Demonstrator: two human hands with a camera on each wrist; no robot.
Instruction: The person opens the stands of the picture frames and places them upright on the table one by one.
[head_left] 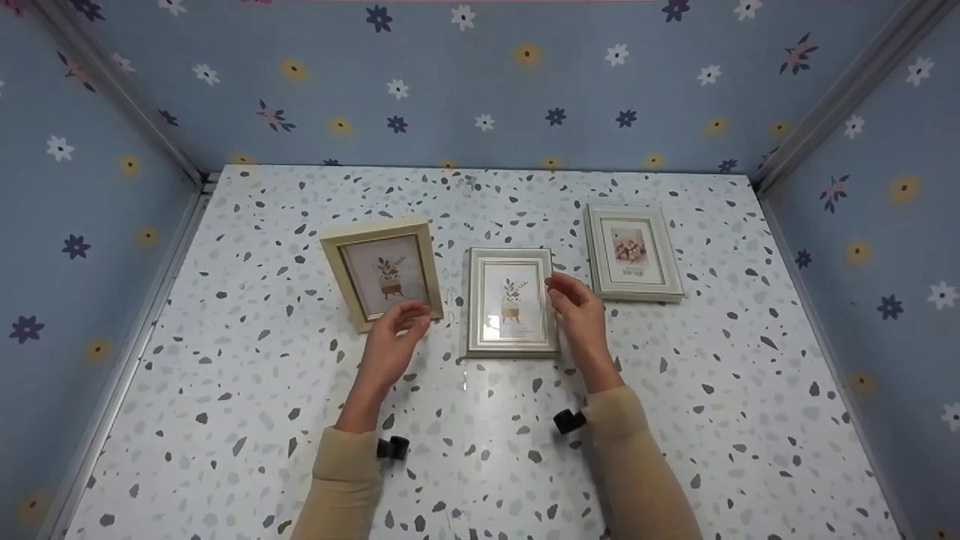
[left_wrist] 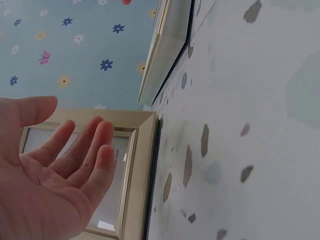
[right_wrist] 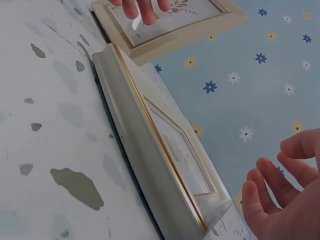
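On the left a cream picture frame (head_left: 341,262) with a potted-plant print stands upright, leaning back. My left hand (head_left: 396,337) is in front of its lower edge, fingers loosely bent, holding nothing; the left wrist view shows the palm and spread fingers (left_wrist: 102,160). In the middle a silvery-white picture frame (head_left: 474,300) with a similar plant print lies flat, face up. My right hand (head_left: 581,319) hovers at its right edge, fingers relaxed and nothing between them. From the right wrist view, a gap shows between the fingers (right_wrist: 270,180) and this flat frame (right_wrist: 145,150).
A third white picture frame (head_left: 667,247) with a pink flower print lies face up at the back right. The speckled table (head_left: 480,465) is bounded by flowered walls (head_left: 480,82) at the back and both sides. Black camera mounts (head_left: 568,421) jut from both wrists.
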